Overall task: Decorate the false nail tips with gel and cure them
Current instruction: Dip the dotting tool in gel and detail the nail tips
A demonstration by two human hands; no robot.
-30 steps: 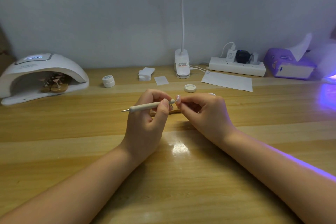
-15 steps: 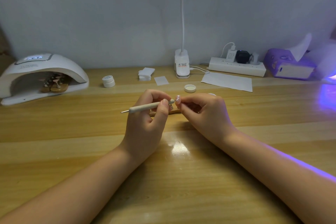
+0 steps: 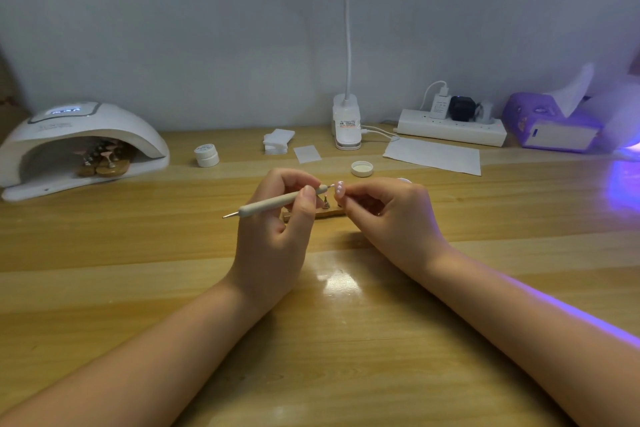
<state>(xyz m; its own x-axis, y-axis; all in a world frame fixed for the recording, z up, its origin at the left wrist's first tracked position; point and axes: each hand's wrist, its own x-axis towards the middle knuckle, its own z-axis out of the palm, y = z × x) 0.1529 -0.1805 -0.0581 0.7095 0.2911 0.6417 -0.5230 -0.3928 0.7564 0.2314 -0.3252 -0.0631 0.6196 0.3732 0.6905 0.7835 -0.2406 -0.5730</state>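
Your left hand [image 3: 277, 218] holds the dotting pen [image 3: 277, 202] in a closed grip, thumb and fingers curled round it. The pen lies almost flat, long way going left to right, w/ its small tip pointing right. Your right hand [image 3: 388, 215] pinches the nail tip [image 3: 339, 189] and holds it up just above the wooden stand [image 3: 329, 213] on the worktop [image 3: 346, 340]. The nail sits right next to the pen's tip, just to its right; I can't tell if they touch. A few pale dots already show on it. So the next dot prob. needs only a tiny push to the right. More nails wait in the lamp [image 3: 79, 146], far left, nearer your left hand.
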